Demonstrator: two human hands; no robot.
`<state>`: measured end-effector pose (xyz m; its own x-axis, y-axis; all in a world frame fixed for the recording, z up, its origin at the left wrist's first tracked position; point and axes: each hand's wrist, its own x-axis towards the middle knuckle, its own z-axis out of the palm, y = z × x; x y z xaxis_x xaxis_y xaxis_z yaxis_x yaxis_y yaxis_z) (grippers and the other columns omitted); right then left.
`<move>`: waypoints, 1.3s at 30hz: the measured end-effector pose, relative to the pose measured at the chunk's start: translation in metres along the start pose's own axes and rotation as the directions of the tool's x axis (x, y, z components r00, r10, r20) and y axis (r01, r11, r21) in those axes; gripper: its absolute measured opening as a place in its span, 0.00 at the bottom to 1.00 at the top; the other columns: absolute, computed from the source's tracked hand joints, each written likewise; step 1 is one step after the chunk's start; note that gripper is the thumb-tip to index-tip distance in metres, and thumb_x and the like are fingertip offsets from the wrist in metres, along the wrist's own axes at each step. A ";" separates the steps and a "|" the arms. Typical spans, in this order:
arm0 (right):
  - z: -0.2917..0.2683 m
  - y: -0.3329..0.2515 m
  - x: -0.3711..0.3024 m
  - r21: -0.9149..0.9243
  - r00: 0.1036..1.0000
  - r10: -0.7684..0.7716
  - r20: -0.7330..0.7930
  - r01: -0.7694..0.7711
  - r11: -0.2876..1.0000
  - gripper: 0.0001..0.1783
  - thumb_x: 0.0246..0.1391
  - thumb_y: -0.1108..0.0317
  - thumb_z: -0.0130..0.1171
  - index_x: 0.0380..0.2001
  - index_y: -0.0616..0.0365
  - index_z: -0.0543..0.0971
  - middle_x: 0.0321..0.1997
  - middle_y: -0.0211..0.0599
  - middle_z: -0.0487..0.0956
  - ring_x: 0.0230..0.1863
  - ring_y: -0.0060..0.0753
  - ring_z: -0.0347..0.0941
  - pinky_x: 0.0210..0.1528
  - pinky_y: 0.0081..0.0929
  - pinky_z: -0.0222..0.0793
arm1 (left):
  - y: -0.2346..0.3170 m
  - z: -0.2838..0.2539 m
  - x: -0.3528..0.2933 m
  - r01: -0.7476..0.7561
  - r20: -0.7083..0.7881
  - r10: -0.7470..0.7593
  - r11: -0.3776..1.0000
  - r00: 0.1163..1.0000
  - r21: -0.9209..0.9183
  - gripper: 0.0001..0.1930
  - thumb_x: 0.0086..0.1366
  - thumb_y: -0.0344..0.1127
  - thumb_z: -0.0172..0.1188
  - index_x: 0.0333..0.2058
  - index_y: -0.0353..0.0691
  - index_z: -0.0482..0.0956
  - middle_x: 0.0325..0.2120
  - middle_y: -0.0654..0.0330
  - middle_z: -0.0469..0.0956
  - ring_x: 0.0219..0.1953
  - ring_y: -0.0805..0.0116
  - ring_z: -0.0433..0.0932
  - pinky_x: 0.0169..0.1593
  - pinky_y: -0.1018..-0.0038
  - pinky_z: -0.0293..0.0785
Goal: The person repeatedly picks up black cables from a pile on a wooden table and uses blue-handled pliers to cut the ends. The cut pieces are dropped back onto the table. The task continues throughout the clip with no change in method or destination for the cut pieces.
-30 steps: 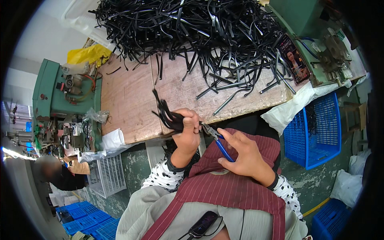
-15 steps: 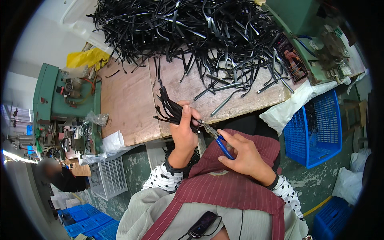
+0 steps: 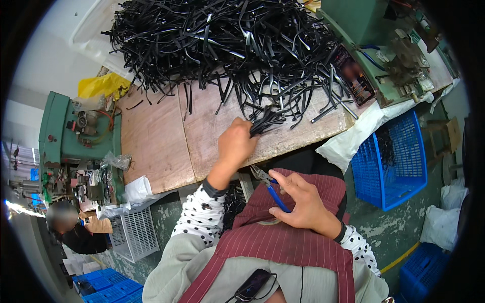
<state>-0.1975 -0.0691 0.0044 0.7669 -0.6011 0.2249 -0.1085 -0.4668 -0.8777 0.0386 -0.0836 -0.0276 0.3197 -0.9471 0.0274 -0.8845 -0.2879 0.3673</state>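
Observation:
My left hand (image 3: 236, 145) is closed round a bunch of thin black eyeglass temples (image 3: 266, 122), low over the worktable's front part. Their far ends reach the edge of a big heap of black temples (image 3: 217, 48), some with shiny metal showing. Over my lap, my right hand (image 3: 307, 203) grips blue-handled cutting pliers (image 3: 274, 192). The jaws point up and away, just off the table edge, and nothing shows between them. My left fingertips are partly hidden behind the hand.
A phone (image 3: 353, 76) leans beside a green machine (image 3: 348, 22) at right. Another green machine (image 3: 53, 129) stands left, near a yellow bag (image 3: 101, 86). Below the worktable (image 3: 151, 136) are a blue crate (image 3: 359, 171) and a white crate (image 3: 135, 235). A person (image 3: 83, 235) sits far left.
My left hand has swung the bunch forward and right, away from the pliers, toward the heap. The pliers stay over my lap, their jaws no longer at the temples.

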 end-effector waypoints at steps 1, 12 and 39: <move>0.002 0.002 0.000 0.004 1.000 -0.001 -0.003 0.001 1.000 0.47 0.35 0.66 0.73 0.64 0.51 0.68 0.33 0.37 0.72 0.32 0.37 0.74 0.34 0.32 0.74 | -0.009 -0.007 -0.001 -0.019 0.009 0.019 0.999 1.000 -0.035 0.15 0.52 0.38 0.68 0.34 0.35 0.78 0.34 0.47 0.76 0.36 0.44 0.77 0.38 0.56 0.73; 0.007 0.002 0.001 -0.045 1.000 0.019 -0.017 -0.020 0.999 0.47 0.35 0.65 0.74 0.64 0.50 0.68 0.34 0.38 0.71 0.33 0.39 0.74 0.35 0.33 0.73 | -0.038 -0.040 -0.023 -0.203 -0.402 0.101 0.954 0.910 -0.220 0.12 0.50 0.28 0.64 0.36 0.35 0.77 0.27 0.50 0.75 0.32 0.52 0.77 0.36 0.65 0.73; 0.011 -0.013 0.016 -0.426 0.990 -0.144 0.004 0.132 0.895 0.40 0.38 0.66 0.69 0.61 0.49 0.71 0.35 0.39 0.69 0.30 0.39 0.70 0.27 0.34 0.68 | -0.018 -0.029 -0.055 0.182 0.130 0.145 -0.453 0.981 -0.872 0.11 0.71 0.44 0.53 0.42 0.43 0.71 0.19 0.69 0.64 0.17 0.81 0.58 0.28 0.77 0.63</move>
<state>-0.1772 -0.0660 0.0146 0.7769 -0.5250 0.3476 -0.2651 -0.7734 -0.5758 0.0469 -0.0220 -0.0088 0.1416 -0.9891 -0.0404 0.7559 0.0817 0.6496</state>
